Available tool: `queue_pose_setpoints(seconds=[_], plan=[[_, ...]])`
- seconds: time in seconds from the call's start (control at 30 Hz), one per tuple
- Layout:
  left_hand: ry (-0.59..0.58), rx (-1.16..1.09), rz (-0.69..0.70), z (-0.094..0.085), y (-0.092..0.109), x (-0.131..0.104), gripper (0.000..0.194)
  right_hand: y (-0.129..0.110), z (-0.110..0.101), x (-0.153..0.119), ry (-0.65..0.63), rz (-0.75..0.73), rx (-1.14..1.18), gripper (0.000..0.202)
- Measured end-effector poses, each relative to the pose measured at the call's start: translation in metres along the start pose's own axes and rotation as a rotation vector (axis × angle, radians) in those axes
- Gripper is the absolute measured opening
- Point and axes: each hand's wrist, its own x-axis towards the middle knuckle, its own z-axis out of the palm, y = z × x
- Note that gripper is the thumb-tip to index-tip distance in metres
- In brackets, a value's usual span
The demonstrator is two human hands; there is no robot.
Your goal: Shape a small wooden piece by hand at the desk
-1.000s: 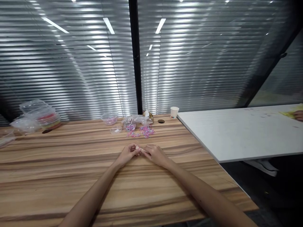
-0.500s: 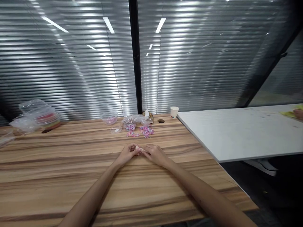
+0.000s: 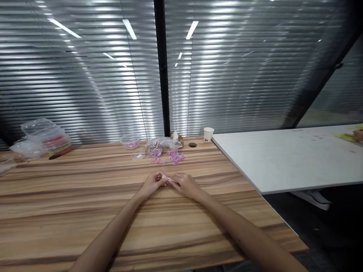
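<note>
My left hand [image 3: 153, 184] and my right hand [image 3: 185, 184] meet over the middle of the wooden table [image 3: 85, 211]. Both are closed around one small pale piece [image 3: 168, 179], too small to name, pinched between the fingertips. Just beyond the hands lie loose pink, blue and purple bits in two small heaps, a larger one [image 3: 176, 156] and a smaller one [image 3: 159, 161]. Behind them, a clear bag or tub [image 3: 155, 149] holds more of the same bits.
A clear bowl [image 3: 131, 142], a clear lid [image 3: 138, 155], a gold item [image 3: 178, 139] and a paper cup [image 3: 208, 134] stand along the back. Plastic tubs [image 3: 56, 141] are at far left. Another person's hand [image 3: 358, 135] is over the white table [image 3: 283, 162].
The view has shifted very slightly. My hands hold nearly the same pose around the small piece.
</note>
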Motion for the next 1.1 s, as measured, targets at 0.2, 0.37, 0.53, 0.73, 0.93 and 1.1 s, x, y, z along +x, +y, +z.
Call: queue_pose_setpoints(seconds=[0.2,0.37,0.53,0.73,0.93,1.1], plan=[[-0.001,0.012,-0.003,-0.0001,-0.0008,-0.0005,0.027,0.0002,0.0007,-0.0002,0.0,0.005,0.014,0.02],[0.001,0.024,-0.009,-0.0005,-0.0013,-0.0003,0.028,-0.0003,0.0009,0.0,-0.001,0.014,0.016,0.022],[0.003,0.037,-0.006,-0.0005,-0.0006,-0.0006,0.028,-0.0014,-0.001,0.0002,-0.015,0.014,0.019,0.023],[0.005,0.032,-0.01,0.0,-0.0003,-0.0012,0.028,-0.0012,-0.0005,0.0003,-0.014,0.015,0.014,0.023],[0.011,0.029,-0.017,-0.0004,-0.0006,-0.0006,0.03,-0.0007,0.0009,0.0003,-0.018,0.018,0.017,0.023],[-0.007,0.019,-0.002,-0.0012,-0.0036,0.0009,0.028,-0.0008,0.0003,-0.0001,-0.012,0.019,0.011,0.023]])
